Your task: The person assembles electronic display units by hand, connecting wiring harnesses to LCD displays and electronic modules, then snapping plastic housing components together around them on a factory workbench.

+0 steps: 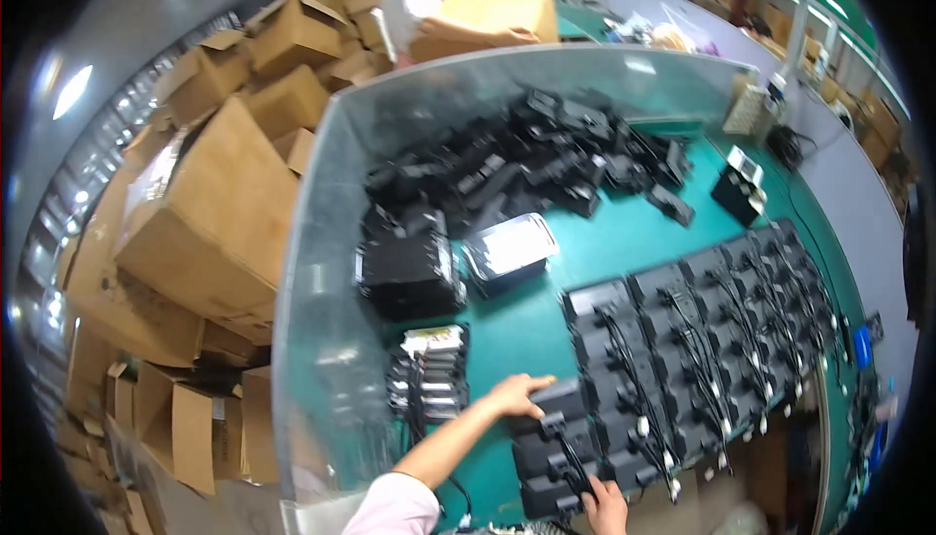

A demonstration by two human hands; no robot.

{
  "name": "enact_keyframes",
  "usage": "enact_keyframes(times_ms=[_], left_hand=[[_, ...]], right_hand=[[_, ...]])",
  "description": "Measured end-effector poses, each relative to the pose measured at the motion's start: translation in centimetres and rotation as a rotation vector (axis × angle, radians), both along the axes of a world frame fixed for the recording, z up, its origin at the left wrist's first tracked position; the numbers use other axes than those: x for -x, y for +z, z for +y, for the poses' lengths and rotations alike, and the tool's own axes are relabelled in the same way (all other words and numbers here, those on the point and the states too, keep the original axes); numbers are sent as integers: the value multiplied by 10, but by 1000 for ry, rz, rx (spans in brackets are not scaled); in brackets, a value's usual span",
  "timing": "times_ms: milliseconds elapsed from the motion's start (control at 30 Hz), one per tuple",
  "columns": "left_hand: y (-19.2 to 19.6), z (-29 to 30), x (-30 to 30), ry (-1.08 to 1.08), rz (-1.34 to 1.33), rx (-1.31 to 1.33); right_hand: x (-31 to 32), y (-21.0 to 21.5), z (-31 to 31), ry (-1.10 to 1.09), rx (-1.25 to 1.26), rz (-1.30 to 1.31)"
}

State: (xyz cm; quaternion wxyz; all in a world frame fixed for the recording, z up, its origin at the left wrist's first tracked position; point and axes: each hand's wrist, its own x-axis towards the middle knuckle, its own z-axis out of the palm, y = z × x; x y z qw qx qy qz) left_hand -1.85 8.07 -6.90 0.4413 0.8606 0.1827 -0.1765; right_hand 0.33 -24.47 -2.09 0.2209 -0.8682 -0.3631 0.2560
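My left hand (pixel 517 397) grips the left edge of a black plastic housing (pixel 564 401) at the near left corner of a block of similar units. Closer to me, my right hand (pixel 606 509) is closed with its fingertips at a black cable (pixel 573 452) lying across the units; the tips are small and partly hidden. Rows of black housings (pixel 687 340) fill the right part of the green table, with dark cables and white plugs (pixel 643 426) laid over them.
A pile of loose black parts (pixel 507 165) lies at the back. Left of the rows stand a stack of black panels (pixel 409 277), a white-topped stack (pixel 512 248) and silver-black parts (pixel 429 379). A metal guard (pixel 327 272) edges the table. Cardboard boxes (pixel 214 223) and another person (pixel 409 9) are beyond.
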Motion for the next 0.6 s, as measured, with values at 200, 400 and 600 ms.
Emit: enact_keyframes(times_ms=[200,400,600], left_hand=[[9,-11,11,69,115,-239],[7,-10,6,90,40,-236],[5,-9,24,133,-3,-269]], right_hand=[[-13,14,10,132,283,46],[-108,44,116,414,182,58],[-175,16,320,284,-421,-190]])
